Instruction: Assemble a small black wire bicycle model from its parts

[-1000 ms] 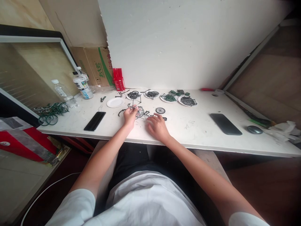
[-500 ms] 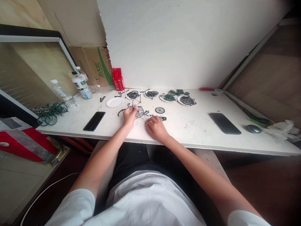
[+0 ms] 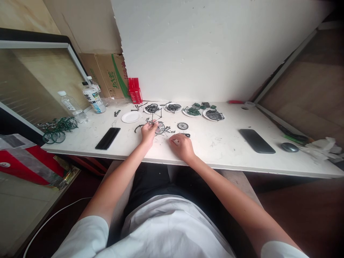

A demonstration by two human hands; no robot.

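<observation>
My left hand point(image 3: 149, 131) is closed on a partly assembled model bicycle frame point(image 3: 157, 113), dark and thin, held above the table. A spoked wheel point(image 3: 160, 128) shows just right of those fingers. My right hand point(image 3: 183, 146) rests low over the tabletop with its fingers curled in a pinch; whatever they hold is too small to tell. Right behind it lies a small black part point(image 3: 187, 135), half hidden by the hand. Farther back a loose wheel point(image 3: 183, 125) lies flat. Small dark parts point(image 3: 168, 130) are scattered between the hands.
Along the back stand paper plates of bicycle parts point(image 3: 172, 107) and a bare white plate point(image 3: 131, 117). Finished green model bicycles point(image 3: 59, 129) and bottles point(image 3: 94, 98) are at the left. A phone point(image 3: 108, 138) lies left, a black slab point(image 3: 257, 141) and a mouse point(image 3: 290, 147) right.
My right hand has shifted slightly right and turned, its fingers curling more and covering more of the black part. The left hand with the bicycle frame has hardly moved.
</observation>
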